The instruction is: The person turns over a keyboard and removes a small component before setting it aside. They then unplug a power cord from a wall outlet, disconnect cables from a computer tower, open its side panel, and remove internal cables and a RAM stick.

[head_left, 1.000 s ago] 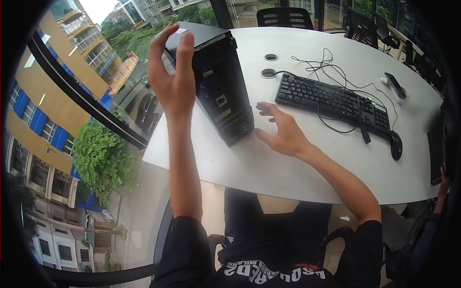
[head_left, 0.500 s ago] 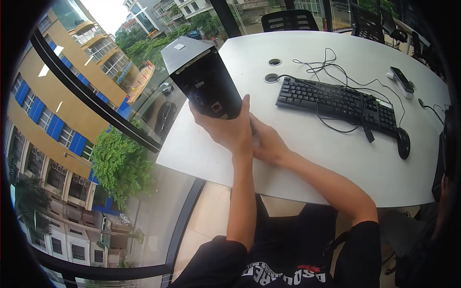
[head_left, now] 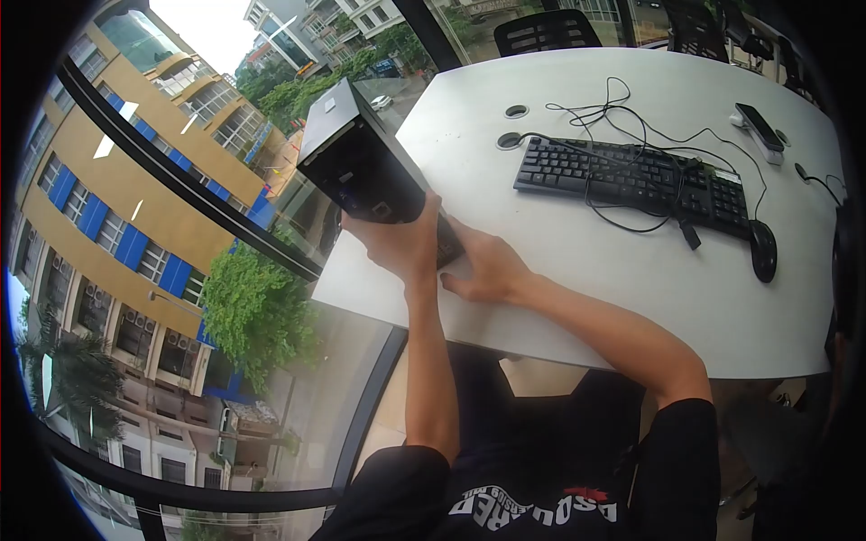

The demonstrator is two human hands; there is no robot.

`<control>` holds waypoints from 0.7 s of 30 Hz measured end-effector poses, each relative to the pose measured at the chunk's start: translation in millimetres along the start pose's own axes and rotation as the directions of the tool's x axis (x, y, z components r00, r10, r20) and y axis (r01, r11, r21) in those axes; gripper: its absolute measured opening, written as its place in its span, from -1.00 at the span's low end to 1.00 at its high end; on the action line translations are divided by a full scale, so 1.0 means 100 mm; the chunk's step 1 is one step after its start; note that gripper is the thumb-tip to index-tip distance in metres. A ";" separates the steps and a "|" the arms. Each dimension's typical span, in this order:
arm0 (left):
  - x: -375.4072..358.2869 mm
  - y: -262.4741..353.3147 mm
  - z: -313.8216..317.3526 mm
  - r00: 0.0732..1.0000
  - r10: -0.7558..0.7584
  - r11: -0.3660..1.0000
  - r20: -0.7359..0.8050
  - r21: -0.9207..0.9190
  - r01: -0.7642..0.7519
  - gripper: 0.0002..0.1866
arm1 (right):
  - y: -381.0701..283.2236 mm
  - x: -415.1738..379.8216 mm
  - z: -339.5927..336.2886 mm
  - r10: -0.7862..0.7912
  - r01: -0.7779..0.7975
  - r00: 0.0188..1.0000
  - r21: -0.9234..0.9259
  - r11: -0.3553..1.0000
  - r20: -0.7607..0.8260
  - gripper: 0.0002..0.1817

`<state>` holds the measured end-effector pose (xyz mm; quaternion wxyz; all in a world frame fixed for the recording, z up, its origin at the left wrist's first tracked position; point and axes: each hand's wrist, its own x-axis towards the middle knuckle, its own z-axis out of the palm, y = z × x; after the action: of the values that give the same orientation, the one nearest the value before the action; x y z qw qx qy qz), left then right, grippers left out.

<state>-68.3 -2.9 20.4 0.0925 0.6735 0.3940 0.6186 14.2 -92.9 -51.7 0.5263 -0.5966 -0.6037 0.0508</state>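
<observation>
Moved: computer tower (head_left: 361, 162) tipped further left since before.
Left hand (head_left: 397, 242): I clasped its near end.
Right hand (head_left: 487, 269): I gripped the lower edge, beside the keyboard (head_left: 622, 185).

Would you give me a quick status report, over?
Both hands, left and right, grip the tilted computer tower. Keyboard and cables lie apart.

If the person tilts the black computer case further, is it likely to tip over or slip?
The computer case is tall, narrow and already leaning near the table edge, so it probably tips easily. It looks rigid and likely heavy: both left hand and right hand brace its base.
</observation>
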 end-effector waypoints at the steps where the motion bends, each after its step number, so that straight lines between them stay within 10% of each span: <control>1: 0.02 -0.05 -0.04 1.000 0.022 1.000 0.007 -0.021 -0.022 0.07 | -0.02 -0.03 0.00 -0.011 0.011 0.999 -0.011 1.000 0.034 0.05; 14: 0.28 -0.64 -0.61 0.965 0.142 0.939 0.223 -0.339 -0.059 -0.07 | -0.07 -0.10 -0.02 -0.166 0.174 0.982 -0.080 0.982 0.094 -0.37; 21: 0.34 -0.91 -0.78 0.937 0.149 0.951 0.315 -0.306 -0.048 0.20 | 0.29 0.33 -0.02 0.163 -0.166 0.982 -0.032 0.986 -0.094 -0.35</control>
<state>-179.4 51.9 7.5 0.2253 0.7663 0.2416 0.5510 43.5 -60.0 -51.7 0.5354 -0.6566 -0.5285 0.0547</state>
